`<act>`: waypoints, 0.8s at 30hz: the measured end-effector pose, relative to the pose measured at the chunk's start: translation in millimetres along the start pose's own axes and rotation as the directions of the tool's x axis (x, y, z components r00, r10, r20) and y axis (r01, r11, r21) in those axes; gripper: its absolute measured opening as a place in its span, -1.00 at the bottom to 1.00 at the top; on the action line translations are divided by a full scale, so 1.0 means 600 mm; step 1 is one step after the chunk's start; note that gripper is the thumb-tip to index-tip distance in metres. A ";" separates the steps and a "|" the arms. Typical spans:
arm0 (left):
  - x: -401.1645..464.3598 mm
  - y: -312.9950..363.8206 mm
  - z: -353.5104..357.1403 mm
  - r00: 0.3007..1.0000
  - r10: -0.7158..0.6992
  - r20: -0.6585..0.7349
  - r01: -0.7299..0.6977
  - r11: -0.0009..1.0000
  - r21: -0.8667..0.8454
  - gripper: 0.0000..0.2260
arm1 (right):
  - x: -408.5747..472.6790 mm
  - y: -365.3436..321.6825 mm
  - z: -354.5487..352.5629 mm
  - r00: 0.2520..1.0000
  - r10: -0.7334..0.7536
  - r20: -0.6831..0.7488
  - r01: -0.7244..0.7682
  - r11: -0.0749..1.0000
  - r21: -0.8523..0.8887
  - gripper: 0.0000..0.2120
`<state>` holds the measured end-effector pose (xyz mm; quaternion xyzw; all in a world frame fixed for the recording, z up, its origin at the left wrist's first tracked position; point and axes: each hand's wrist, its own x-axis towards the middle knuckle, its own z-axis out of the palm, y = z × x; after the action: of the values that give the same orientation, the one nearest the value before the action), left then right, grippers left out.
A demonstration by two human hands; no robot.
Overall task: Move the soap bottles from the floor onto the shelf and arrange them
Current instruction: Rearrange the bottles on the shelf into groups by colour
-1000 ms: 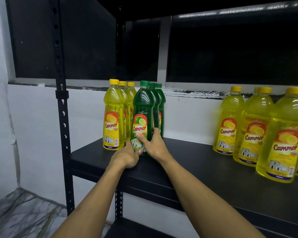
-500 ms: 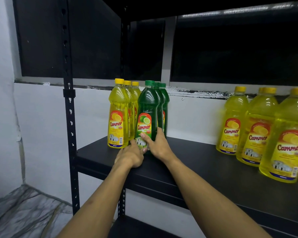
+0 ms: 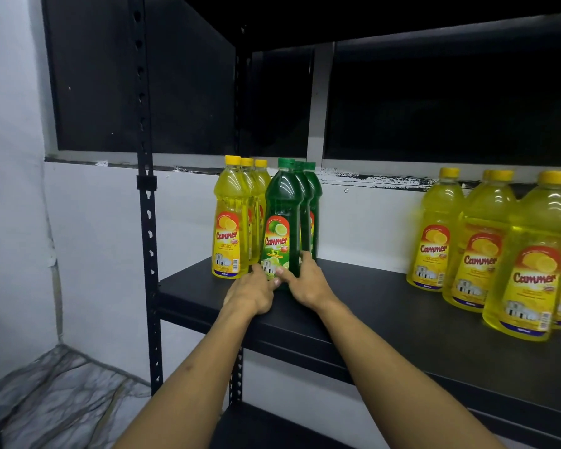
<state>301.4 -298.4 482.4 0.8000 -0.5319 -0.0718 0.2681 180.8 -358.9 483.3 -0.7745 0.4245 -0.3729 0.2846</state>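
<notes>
Reaching in from the near edge, two bare forearms stretch over the black shelf (image 3: 386, 312) toward its left end. The left hand (image 3: 251, 291) rests low at the base of the front green bottle (image 3: 280, 222), fingers curled against its lower label. The right hand (image 3: 306, 283) grips the same bottle from the right, thumb across the label front and fingers wrapped round the side. That bottle stands upright on the shelf, with two more green bottles (image 3: 310, 205) lined up behind it. Just to its left, touching or nearly so, stands a row of three yellow bottles (image 3: 229, 222). Well apart, at the right end, stands a cluster of larger-looking yellow bottles (image 3: 480, 254). Farther back runs a white wall (image 3: 182, 215) below dark window panes (image 3: 434, 108).
</notes>
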 end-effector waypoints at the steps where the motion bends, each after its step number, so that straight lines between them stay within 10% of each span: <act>1: -0.002 -0.002 -0.002 1.000 0.000 -0.015 0.000 1.000 -0.011 -0.46 | -0.010 -0.001 -0.008 1.000 0.015 0.005 -0.014 0.997 -0.079 -0.43; 12: -0.039 0.001 -0.015 0.992 0.036 -0.122 -0.029 0.998 0.060 -0.42 | -0.150 0.052 -0.160 0.994 0.100 -0.043 -0.105 0.770 -0.629 -0.56; 24: -0.069 0.034 0.015 0.955 0.146 -0.260 -0.125 0.987 0.098 -0.67 | -0.258 0.161 -0.383 0.812 0.161 -0.560 -0.394 0.861 -0.323 -0.78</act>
<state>263.7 -270.6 477.9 0.7742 -0.5471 0.0761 0.3090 -106.7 -298.9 486.9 -0.6164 0.6665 -0.4176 0.0378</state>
